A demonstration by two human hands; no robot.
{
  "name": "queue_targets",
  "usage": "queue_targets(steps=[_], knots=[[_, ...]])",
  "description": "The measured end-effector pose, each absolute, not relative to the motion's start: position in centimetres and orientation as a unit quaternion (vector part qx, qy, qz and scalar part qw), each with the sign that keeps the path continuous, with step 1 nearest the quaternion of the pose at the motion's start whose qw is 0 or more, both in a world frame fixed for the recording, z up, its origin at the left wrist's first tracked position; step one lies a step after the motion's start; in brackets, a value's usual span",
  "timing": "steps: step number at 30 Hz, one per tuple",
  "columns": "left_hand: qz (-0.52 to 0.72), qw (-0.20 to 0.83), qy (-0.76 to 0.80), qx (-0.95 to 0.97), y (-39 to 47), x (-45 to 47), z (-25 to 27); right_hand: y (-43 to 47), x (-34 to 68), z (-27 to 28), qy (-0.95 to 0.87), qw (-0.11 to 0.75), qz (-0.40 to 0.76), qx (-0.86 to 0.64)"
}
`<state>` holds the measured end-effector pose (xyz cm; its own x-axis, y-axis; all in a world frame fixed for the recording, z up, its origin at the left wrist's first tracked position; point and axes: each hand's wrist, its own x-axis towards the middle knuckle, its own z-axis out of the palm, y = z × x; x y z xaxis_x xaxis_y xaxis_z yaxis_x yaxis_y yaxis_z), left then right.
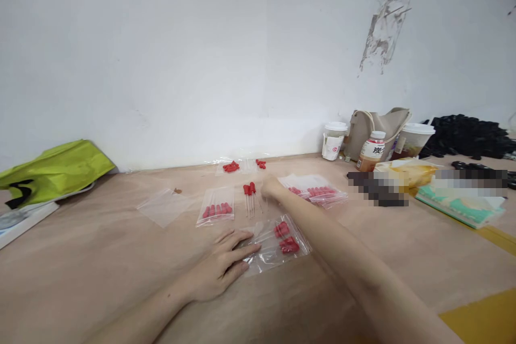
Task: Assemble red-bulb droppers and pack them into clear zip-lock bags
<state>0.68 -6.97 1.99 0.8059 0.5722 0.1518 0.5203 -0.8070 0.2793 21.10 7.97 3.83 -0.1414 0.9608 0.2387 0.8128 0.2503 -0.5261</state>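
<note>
My left hand (223, 263) lies flat with its fingers spread, fingertips resting on the left edge of a clear zip bag (266, 263) that holds red-headed pieces (288, 245). Farther out, my right hand (272, 187) is closed, its fingers mostly hidden behind the back of the hand. A thin metal shaft shows just below it. Just left of that hand sit several red-headed pieces with thin metal shafts (250, 193). A filled zip bag (214, 198) with a row of red heads lies left of them. More filled bags (320, 193) lie right, partly behind my right forearm.
A flat zip bag (163, 207) lies to the left, near a green bag (60, 169). Red pieces in plastic (231, 166) lie by the wall. To the right stand paper cups (334, 141), a bottle (371, 150), a beige handbag (379, 118), a tissue pack (459, 201) and a black pile (470, 137).
</note>
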Motion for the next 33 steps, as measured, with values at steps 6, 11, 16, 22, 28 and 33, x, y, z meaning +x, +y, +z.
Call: queue_targets(steps=[6, 11, 16, 22, 28, 33], knots=[[0.093, 0.107, 0.294, 0.945, -6.9, 0.7, 2.2, 2.8, 27.8, 4.3, -0.637, 0.468, 0.161, -0.590], [0.103, 0.108, 0.291, 0.945, -6.8, 0.7, 2.0, -2.4, 31.6, 1.3, -0.516, 0.638, 0.290, -0.492], [0.096, 0.101, 0.295, 0.945, -6.8, 0.6, 1.9, -4.1, 30.9, -0.6, -0.482, 0.666, 0.338, -0.459], [0.108, 0.107, 0.294, 0.943, -6.8, 0.6, 1.9, -4.5, 29.5, -0.7, -0.476, 0.658, 0.386, -0.437], [0.102, 0.107, 0.302, 0.942, -6.7, 0.6, 1.8, -4.5, 29.1, -1.0, -0.470, 0.676, 0.397, -0.406], [0.105, 0.107, 0.298, 0.943, -6.8, 0.6, 1.8, -4.9, 29.4, -0.9, -0.465, 0.668, 0.419, -0.403]])
